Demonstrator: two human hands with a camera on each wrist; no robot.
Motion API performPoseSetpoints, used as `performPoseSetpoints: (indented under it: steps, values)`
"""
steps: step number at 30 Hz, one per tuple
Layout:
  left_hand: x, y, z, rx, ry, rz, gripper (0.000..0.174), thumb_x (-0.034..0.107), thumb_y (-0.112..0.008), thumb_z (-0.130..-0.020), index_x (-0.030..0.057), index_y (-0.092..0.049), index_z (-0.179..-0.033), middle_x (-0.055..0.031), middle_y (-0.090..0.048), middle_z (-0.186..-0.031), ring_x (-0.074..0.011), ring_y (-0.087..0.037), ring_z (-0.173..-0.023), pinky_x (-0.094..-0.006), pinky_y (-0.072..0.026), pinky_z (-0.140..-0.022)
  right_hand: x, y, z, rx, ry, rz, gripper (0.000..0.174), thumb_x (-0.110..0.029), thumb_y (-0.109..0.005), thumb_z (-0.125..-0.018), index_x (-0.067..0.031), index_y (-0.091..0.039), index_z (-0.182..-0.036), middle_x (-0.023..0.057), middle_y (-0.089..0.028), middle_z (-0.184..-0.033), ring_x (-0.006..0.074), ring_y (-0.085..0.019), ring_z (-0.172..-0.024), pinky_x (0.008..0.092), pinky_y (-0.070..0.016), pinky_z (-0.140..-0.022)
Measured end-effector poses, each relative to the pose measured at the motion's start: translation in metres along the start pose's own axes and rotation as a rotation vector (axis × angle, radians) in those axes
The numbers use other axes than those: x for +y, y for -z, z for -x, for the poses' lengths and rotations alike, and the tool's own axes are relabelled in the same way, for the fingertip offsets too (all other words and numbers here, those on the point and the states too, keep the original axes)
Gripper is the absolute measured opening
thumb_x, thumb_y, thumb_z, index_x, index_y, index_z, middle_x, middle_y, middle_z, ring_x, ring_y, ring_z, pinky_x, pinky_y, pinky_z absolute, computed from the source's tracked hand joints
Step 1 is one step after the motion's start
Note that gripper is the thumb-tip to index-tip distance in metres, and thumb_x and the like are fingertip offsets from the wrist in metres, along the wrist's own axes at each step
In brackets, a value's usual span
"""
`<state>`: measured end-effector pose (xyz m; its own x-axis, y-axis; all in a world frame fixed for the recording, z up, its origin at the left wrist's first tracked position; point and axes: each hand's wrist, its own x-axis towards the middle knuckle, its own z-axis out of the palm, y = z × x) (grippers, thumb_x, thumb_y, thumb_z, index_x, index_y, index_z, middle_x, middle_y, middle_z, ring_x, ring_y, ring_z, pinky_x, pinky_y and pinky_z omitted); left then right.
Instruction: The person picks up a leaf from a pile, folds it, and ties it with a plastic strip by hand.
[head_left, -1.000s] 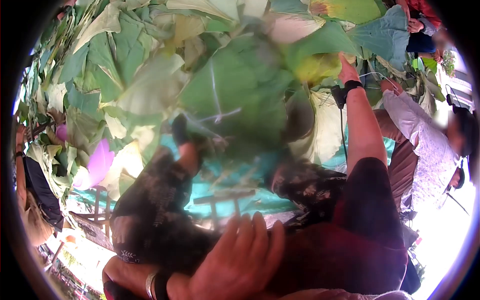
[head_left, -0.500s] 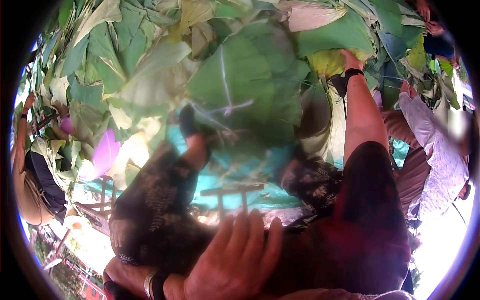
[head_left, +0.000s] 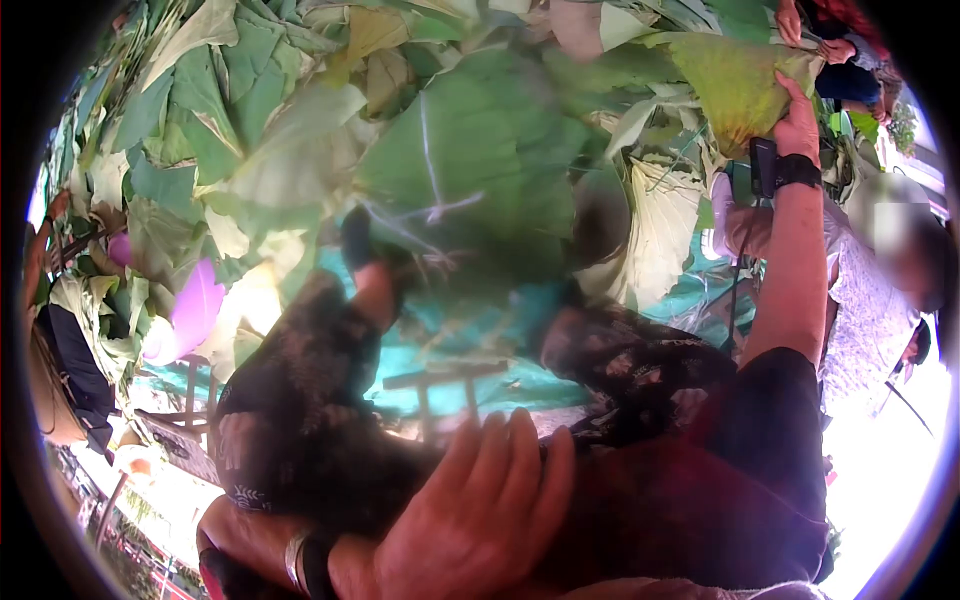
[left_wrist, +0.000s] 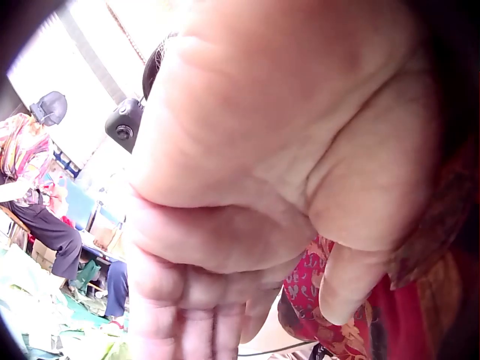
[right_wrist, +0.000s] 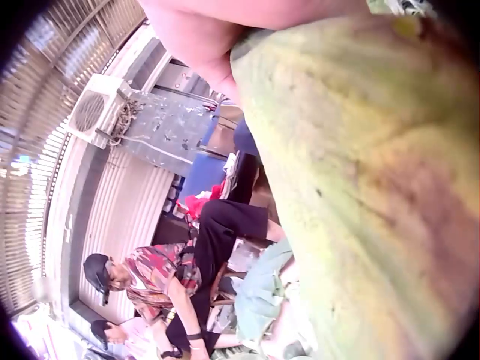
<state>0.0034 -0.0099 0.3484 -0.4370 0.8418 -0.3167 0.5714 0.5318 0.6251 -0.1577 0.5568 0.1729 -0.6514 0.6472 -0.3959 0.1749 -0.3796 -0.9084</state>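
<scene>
My right hand [head_left: 797,130] is stretched out at the upper right of the head view, pinching the edge of a large yellow-green lotus leaf [head_left: 735,90]. In the right wrist view the same leaf [right_wrist: 360,172], brown-blotched, spreads below the fingers and fills the right side. My left hand [head_left: 470,510] is held low in front of my body with straight fingers and nothing in it; the left wrist view shows its bare palm [left_wrist: 255,165]. Between my legs lies a stack of dark green lotus leaves [head_left: 490,160] with white string [head_left: 430,160] across it, partly blurred.
Heaped lotus leaves [head_left: 200,110] cover the far side. A pink lotus flower [head_left: 198,308] stands at the left, near a wooden stool [head_left: 195,405]. Teal sheeting [head_left: 530,397] covers the ground. A person in a pale patterned shirt [head_left: 860,310] sits close on my right.
My right hand has moved right, drawing the yellow-green leaf away from the heap, and the leaf now shows more fully. The left hand has stayed in nearly the same place.
</scene>
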Motion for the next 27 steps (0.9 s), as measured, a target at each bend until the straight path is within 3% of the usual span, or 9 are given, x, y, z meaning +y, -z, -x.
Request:
performPoseSetpoints:
  steps: [6,8,10,11,15,18,24,25,27]
  values:
    - [0.004,-0.004,0.002,0.063,-0.075,-0.034,0.053,0.014,-0.050,-0.087,-0.0028,-0.047,-0.137,-0.0269,-0.057,-0.126,-0.0412,-0.057,-0.117,-0.0509,-0.0449,-0.103,-0.062,0.006,0.001,0.047,0.127,0.026,0.042,-0.009,-0.073,-0.084,-0.0049,-0.058,-0.124,0.0109,-0.063,-0.124,0.0279,-0.060,-0.114,0.0429,-0.0474,-0.103]
    - [0.004,-0.002,0.000,0.060,-0.097,-0.037,0.052,0.013,-0.050,-0.087,-0.0029,-0.048,-0.136,-0.0274,-0.057,-0.125,-0.0417,-0.058,-0.116,-0.0509,-0.0454,-0.103,-0.056,0.010,0.000,-0.003,0.079,0.205,0.041,-0.016,-0.073,-0.086,-0.0059,-0.059,-0.124,0.0074,-0.063,-0.124,0.0229,-0.061,-0.114,0.0389,-0.0480,-0.101]
    - [0.004,-0.004,0.000,0.068,-0.104,-0.031,0.051,0.013,-0.050,-0.087,-0.0030,-0.048,-0.135,-0.0279,-0.057,-0.124,-0.0421,-0.058,-0.114,-0.0509,-0.0459,-0.102,-0.045,0.015,-0.003,-0.098,-0.001,0.514,0.041,-0.022,-0.073,-0.087,-0.0063,-0.060,-0.123,0.0051,-0.065,-0.121,0.0199,-0.062,-0.111,0.0366,-0.0482,-0.099]
    - [0.004,-0.006,0.000,0.075,-0.106,-0.026,0.051,0.013,-0.049,-0.087,-0.0030,-0.048,-0.135,-0.0281,-0.057,-0.124,-0.0422,-0.058,-0.114,-0.0509,-0.0461,-0.102,-0.044,-0.003,0.030,-0.070,0.031,0.935,0.045,-0.032,-0.072,-0.085,-0.0035,-0.063,-0.118,0.0046,-0.069,-0.108,0.0168,-0.067,-0.098,0.0335,-0.0529,-0.087]
    - [0.004,-0.005,-0.001,0.072,-0.122,-0.055,0.049,0.012,-0.050,-0.087,-0.0034,-0.050,-0.133,-0.0276,-0.058,-0.122,-0.0416,-0.059,-0.113,-0.0510,-0.0467,-0.101,-0.035,-0.032,0.046,-0.150,0.268,1.599,0.048,-0.037,-0.073,-0.079,0.0027,-0.066,-0.106,0.0103,-0.071,-0.093,0.0194,-0.069,-0.076,0.0335,-0.0566,-0.064]
    - [0.005,-0.006,-0.002,0.063,-0.121,-0.018,0.048,0.011,-0.051,-0.086,-0.0035,-0.051,-0.131,-0.0265,-0.059,-0.121,-0.0408,-0.059,-0.112,-0.0511,-0.0469,-0.101,-0.052,-0.055,0.055,-0.239,0.414,1.474,0.040,-0.035,-0.073,-0.085,0.0004,-0.067,-0.102,0.0087,-0.070,-0.095,0.0151,-0.068,-0.082,0.0293,-0.0539,-0.077]
    - [0.004,-0.006,-0.002,0.044,-0.152,-0.091,0.047,0.010,-0.051,-0.085,-0.0031,-0.051,-0.130,-0.0260,-0.059,-0.120,-0.0401,-0.059,-0.112,-0.0507,-0.0477,-0.099,-0.099,-0.076,0.086,0.059,0.895,1.604,0.044,-0.022,-0.041,-0.102,-0.0124,-0.046,-0.144,0.0211,-0.051,-0.142,0.0291,-0.055,-0.124,0.0370,-0.0358,-0.111]
    - [0.004,-0.005,-0.002,0.036,-0.148,-0.088,0.047,0.011,-0.050,-0.085,-0.0030,-0.051,-0.130,-0.0262,-0.059,-0.120,-0.0400,-0.059,-0.112,-0.0505,-0.0478,-0.099,-0.095,-0.048,0.047,0.025,1.041,1.507,0.041,-0.016,-0.041,-0.098,-0.0061,-0.055,-0.135,0.0175,-0.060,-0.131,0.0235,-0.058,-0.117,0.0371,-0.0429,-0.102]
    - [0.002,-0.003,-0.001,0.020,-0.138,-0.085,0.047,0.011,-0.050,-0.086,-0.0028,-0.051,-0.131,-0.0265,-0.058,-0.121,-0.0397,-0.059,-0.112,-0.0500,-0.0479,-0.099,-0.071,-0.025,-0.029,0.116,0.458,0.701,0.041,-0.027,-0.059,-0.094,-0.0022,-0.057,-0.127,0.0122,-0.067,-0.115,0.0213,-0.065,-0.103,0.0348,-0.0510,-0.087]
